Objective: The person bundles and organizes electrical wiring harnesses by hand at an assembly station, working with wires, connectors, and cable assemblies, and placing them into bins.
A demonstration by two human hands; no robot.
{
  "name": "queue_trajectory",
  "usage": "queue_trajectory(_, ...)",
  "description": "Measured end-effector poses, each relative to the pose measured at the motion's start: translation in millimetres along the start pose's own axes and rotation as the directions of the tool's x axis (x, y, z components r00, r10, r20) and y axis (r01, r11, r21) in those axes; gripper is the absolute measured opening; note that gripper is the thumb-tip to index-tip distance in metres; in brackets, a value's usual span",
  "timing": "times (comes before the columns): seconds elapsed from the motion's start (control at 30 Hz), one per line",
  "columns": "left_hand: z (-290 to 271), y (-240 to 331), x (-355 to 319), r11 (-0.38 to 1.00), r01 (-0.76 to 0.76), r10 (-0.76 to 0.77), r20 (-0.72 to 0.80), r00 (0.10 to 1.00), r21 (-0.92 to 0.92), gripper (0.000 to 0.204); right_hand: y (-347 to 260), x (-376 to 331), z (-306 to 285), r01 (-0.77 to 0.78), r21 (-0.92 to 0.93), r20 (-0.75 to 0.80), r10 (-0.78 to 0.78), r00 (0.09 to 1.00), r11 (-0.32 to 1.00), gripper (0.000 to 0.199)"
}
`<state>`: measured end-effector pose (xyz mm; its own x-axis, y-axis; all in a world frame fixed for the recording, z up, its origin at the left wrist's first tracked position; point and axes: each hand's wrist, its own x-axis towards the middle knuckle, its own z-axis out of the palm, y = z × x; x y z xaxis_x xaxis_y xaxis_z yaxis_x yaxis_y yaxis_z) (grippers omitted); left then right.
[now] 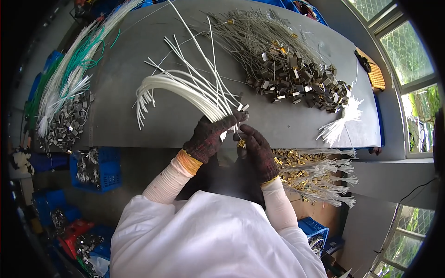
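Observation:
My left hand [207, 137], in a dark knitted glove, is closed round a bundle of thin white tubes [197, 95]. The tubes fan out and curve away to the left, with a few longer ones pointing to the far side. At the bundle's right end, small silvery metal blocks [243, 107] show by my left fingertips. My right hand [259, 155], gloved alike, is closed just beside it. A small gold-coloured metal piece [241, 143] sits at its fingertips, with a thin wire running up from it toward the bundle. Exactly how the wire meets the tubes is hidden.
A grey table [153, 129] spreads ahead. On it lie a heap of wires with metal blocks [296, 83], a white tube bundle [343, 121] and more wires at left [69, 116]. Gold-ended wires [306, 173] hang below at right. A blue crate [109, 173] stands at left.

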<state>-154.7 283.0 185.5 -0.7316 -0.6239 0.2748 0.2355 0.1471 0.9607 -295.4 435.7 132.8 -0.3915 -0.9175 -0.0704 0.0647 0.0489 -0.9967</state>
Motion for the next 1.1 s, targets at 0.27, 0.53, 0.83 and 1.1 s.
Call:
queue_trajectory(0.27, -6, -12, 4, 0.948, -0.064, 0.082, -0.046, 0.996, 0.311, 0.026, -56, 28, 45, -0.106, 0.305, -0.199, 0.172, 0.965, 0.946, 0.040)
queue_trajectory(0.53, -27, -39, 10, 0.767, -0.159, 0.126, 0.097, 0.987, 0.621, 0.036, -43, 51, 43, 0.019, 0.257, -0.272, 0.053, 0.961, 0.966, 0.044)
queue_trajectory(0.83, -45, -59, 28, 0.846, 0.473, -0.532, -0.340, 0.776, -0.244, 0.026, 8, 84, 21, -0.029, 0.143, -0.264, 0.066, 0.962, 0.989, 0.040)
queue_trajectory(1.1, -48, -42, 44, 0.789, 0.439, -0.557, -0.197, 0.807, -0.429, 0.027, 9, 132, -61, -0.331, -0.626, -0.660, -0.252, 0.708, 0.706, 0.051)
